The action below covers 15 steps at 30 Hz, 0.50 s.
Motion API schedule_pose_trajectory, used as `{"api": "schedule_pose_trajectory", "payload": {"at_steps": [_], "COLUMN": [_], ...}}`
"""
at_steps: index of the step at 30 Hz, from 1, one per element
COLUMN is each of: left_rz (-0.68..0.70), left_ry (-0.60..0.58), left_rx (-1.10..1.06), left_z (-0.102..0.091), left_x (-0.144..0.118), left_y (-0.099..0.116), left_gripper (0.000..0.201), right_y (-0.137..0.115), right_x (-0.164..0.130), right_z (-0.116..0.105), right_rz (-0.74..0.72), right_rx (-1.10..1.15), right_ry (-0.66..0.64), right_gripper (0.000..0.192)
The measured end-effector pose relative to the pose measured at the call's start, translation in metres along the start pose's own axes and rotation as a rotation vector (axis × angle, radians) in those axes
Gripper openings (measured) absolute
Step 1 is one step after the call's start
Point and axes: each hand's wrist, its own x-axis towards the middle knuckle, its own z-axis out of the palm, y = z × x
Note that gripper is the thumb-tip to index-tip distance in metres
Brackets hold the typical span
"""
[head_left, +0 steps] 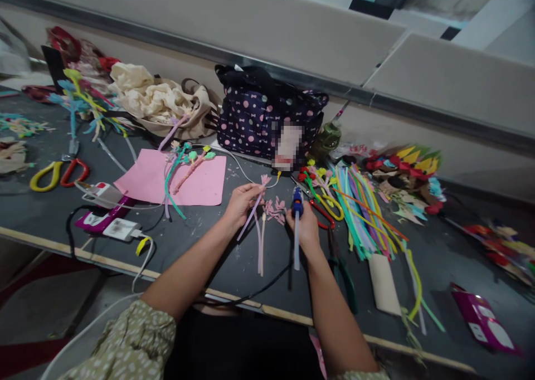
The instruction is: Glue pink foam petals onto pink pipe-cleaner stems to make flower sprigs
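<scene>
My left hand pinches a lilac fuzzy stem with a pink petalled tip. In my right hand is a blue glue gun, with a translucent glue stick sticking out of its back end toward me. Small pink pieces lie in a loose pile on the table between my hands. Just below them rest two pale stems, one pinkish and one cream. The glue gun's nozzle points away from me, and its trigger is hidden by my fingers.
A pink sheet with finished-looking fuzzy stems lies left. Behind stands a dark patterned bag. Right are a bundle of colourful stems, green-handled pliers and a beige block. Scissors and a purple-white power strip sit left.
</scene>
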Motion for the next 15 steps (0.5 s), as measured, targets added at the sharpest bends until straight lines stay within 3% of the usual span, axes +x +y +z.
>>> {"api": "schedule_pose_trajectory", "payload": {"at_steps": [3, 6, 9, 15], "left_rz": [-0.075, -0.171, -0.251, -0.308], "left_ry": [-0.076, -0.173, -0.248, -0.298], "left_rx": [-0.021, -0.045, -0.054, -0.055], "left_z": [0.0, 0.0, 0.002, 0.005], "left_x": [-0.001, -0.002, -0.004, -0.007], "left_y": [-0.001, -0.001, -0.001, -0.002], "left_gripper": [0.023, 0.019, 0.016, 0.011], "right_y": [-0.003, -0.01, -0.016, -0.019], "right_x": [-0.001, -0.004, -0.008, -0.009], "right_z": [0.003, 0.009, 0.012, 0.01], "right_rz": [-0.002, 0.058, 0.089, 0.057], "right_rx": [0.437, 0.768, 0.886, 0.891], "right_ry": [0.02, -0.039, -0.093, -0.105], "right_gripper": [0.02, 0.026, 0.027, 0.025]}}
